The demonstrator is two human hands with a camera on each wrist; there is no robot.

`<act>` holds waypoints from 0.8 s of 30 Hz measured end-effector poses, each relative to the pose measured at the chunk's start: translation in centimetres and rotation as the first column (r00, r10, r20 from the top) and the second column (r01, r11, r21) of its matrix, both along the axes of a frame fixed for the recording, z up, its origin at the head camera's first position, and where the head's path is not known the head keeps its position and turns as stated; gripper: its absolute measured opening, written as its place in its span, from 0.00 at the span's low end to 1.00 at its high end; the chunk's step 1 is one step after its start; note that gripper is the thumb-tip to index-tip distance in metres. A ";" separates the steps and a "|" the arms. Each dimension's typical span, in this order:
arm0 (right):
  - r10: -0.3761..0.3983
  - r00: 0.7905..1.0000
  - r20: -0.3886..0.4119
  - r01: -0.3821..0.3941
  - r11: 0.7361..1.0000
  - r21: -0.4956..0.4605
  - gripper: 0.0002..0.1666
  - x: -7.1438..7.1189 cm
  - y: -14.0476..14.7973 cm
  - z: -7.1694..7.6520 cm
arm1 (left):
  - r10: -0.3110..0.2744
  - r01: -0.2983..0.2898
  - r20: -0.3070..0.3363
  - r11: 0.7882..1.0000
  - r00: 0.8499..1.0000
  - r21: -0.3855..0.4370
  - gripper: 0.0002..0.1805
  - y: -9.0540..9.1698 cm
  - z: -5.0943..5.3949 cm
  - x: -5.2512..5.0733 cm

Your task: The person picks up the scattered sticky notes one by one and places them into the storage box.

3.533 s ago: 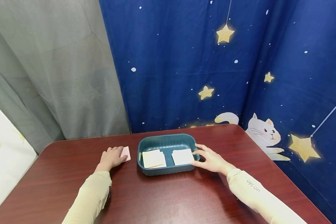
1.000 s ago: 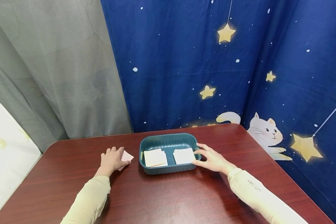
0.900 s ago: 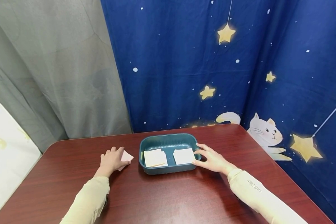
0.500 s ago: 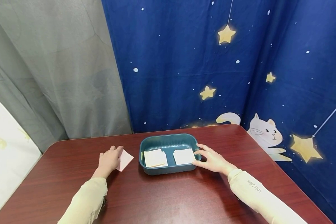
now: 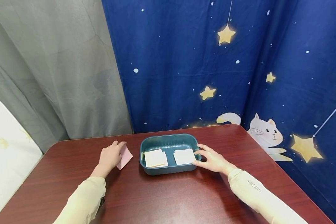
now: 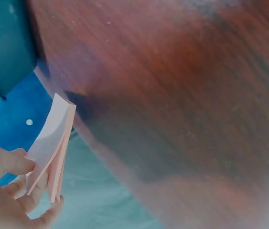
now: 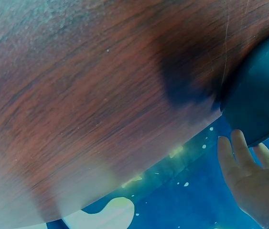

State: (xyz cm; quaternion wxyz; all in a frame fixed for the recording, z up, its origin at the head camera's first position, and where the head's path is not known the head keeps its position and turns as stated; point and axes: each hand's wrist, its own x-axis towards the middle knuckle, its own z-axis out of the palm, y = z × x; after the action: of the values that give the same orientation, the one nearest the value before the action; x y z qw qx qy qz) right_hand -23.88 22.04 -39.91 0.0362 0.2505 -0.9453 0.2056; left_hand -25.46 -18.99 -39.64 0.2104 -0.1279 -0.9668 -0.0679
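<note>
My left hand (image 5: pixel 111 155) grips a pad of pink sticky notes (image 5: pixel 125 158), left of the teal basket (image 5: pixel 168 170). In the left wrist view the sticky notes (image 6: pixel 53 126) fan apart at the near end, with the thumb on one face and fingers behind and between the sheets. Two stacks of white paper notes lie inside the basket, a left stack (image 5: pixel 154 158) and a right stack (image 5: pixel 184 156). At the basket's right end, my right hand (image 5: pixel 211 160) rests with spread, fairly straight fingers against the rim. Its fingertips touch the basket wall in the right wrist view.
A thin tan stick-like strip (image 5: pixel 158 165) lies along the left stack's front edge. The dark red table (image 5: pixel 168 199) ends just behind the basket. Beyond it hang a grey curtain (image 5: pixel 58 68) and a blue starry curtain (image 5: pixel 179 62).
Over the last seconds the pink notes have been turned in my left hand. Lately the left fingers have shifted along the pad and its face tilts more. Right hand and basket stay put.
</note>
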 end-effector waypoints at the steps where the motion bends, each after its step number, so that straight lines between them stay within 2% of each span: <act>1: 0.002 1.000 0.000 -0.002 1.000 0.000 0.34 0.0 0.0 0.0 | -0.005 0.005 -0.016 1.000 1.000 -0.008 0.25 0.1 0.2 0.1; 9: 0.004 1.000 -0.004 -0.004 1.000 -0.007 0.34 0.0 0.0 0.0 | -0.056 0.055 -0.109 0.998 0.992 -0.012 0.25 0.8 2.3 0.9; 15: 0.004 1.000 0.001 -0.004 1.000 -0.005 0.34 0.0 0.0 0.1 | -0.083 0.084 -0.142 0.996 0.986 0.000 0.25 1.5 4.1 1.2; 24: -0.002 1.000 0.009 0.001 1.000 0.016 0.35 0.1 -0.1 0.3 | -0.150 0.154 -0.176 0.988 0.973 0.009 0.24 3.2 5.8 1.7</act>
State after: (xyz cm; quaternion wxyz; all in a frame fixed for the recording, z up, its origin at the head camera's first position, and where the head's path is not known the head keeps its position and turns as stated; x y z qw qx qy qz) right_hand -23.78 21.96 -39.62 0.0300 0.2492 -0.9473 0.1991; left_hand -23.77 -15.78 -33.81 0.2900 -0.2043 -0.9312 -0.0833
